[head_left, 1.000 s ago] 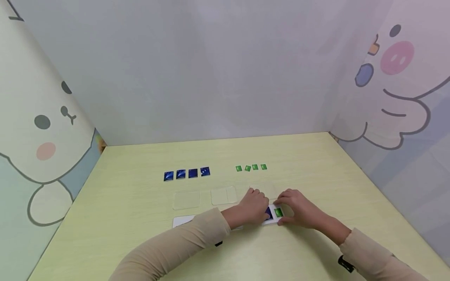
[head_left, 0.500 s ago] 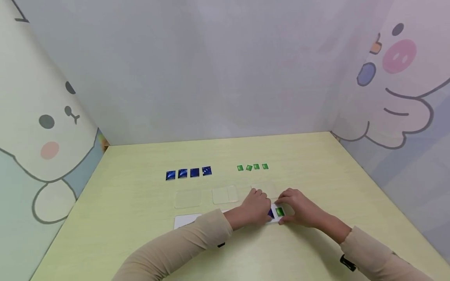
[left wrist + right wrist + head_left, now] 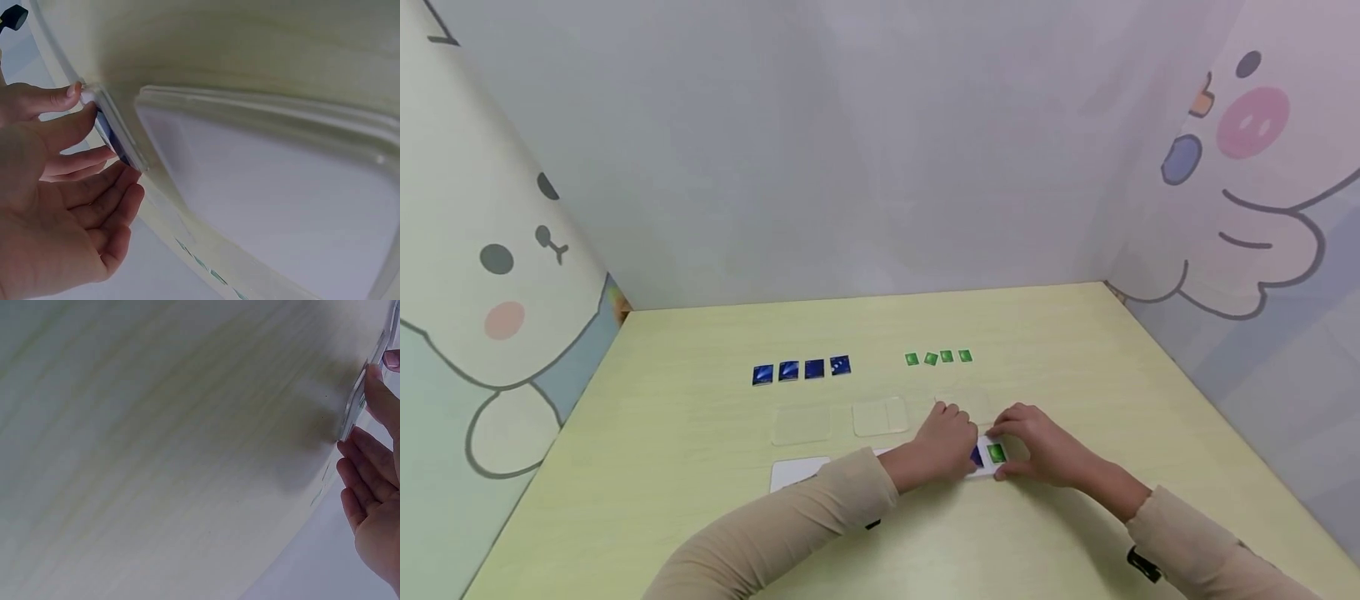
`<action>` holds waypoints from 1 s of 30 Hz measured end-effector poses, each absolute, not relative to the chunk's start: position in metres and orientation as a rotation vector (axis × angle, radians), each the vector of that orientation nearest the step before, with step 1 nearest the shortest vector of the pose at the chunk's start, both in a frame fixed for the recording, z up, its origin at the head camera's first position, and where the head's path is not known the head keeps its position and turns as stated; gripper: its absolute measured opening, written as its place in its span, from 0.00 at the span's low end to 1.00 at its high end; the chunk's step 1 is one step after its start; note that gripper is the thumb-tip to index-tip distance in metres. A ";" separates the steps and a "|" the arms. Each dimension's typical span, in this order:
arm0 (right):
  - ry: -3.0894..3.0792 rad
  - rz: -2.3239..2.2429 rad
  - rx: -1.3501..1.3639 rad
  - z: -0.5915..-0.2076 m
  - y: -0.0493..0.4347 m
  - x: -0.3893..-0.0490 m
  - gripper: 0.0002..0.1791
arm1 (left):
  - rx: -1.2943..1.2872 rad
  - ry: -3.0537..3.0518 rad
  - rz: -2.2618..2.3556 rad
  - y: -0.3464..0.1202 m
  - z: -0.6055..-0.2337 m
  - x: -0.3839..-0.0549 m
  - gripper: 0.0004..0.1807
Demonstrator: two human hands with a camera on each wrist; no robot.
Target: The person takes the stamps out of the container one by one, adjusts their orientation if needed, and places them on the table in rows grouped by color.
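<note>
A small white case lies on the table in front of me, with a blue card and a green card showing in it. The thumb and fingers of my left hand pinch its left part, covering much of that side. At its right end my right hand holds the near and far edges between thumb and fingers. In the left wrist view the case's clear rim shows between the fingertips. The right wrist view catches only a thin edge of the case.
Another white case lies to the left; a further white one is mostly hidden behind my left arm. Clear covers form a row beyond. Farther back are several blue cards and several small green cards. Walls border the table.
</note>
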State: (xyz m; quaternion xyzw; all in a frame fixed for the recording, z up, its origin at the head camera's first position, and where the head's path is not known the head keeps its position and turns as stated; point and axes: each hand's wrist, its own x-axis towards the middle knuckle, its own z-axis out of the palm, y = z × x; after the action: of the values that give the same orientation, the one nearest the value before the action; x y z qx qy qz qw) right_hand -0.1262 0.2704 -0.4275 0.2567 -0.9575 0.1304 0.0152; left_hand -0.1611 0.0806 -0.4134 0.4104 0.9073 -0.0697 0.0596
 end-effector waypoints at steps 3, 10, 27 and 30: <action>-2.976 0.413 0.794 -0.428 0.271 -0.127 0.27 | 1.208 2.748 -0.179 0.081 -0.413 -0.163 0.22; -2.934 0.435 0.832 -0.431 0.272 -0.127 0.27 | 1.111 2.751 -0.102 0.082 -0.410 -0.166 0.19; -2.939 0.451 0.856 -0.431 0.273 -0.128 0.26 | 1.066 2.717 0.126 0.076 -0.410 -0.178 0.17; -2.937 0.453 0.855 -0.430 0.272 -0.128 0.26 | 1.048 2.706 0.159 0.074 -0.409 -0.180 0.17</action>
State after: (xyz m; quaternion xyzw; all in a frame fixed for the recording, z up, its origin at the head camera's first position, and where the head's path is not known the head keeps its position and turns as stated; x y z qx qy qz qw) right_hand -0.1277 0.2723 -0.4304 0.2765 -0.9495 0.1463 0.0244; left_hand -0.1795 0.0740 -0.4088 0.3580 0.9247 0.0545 0.1175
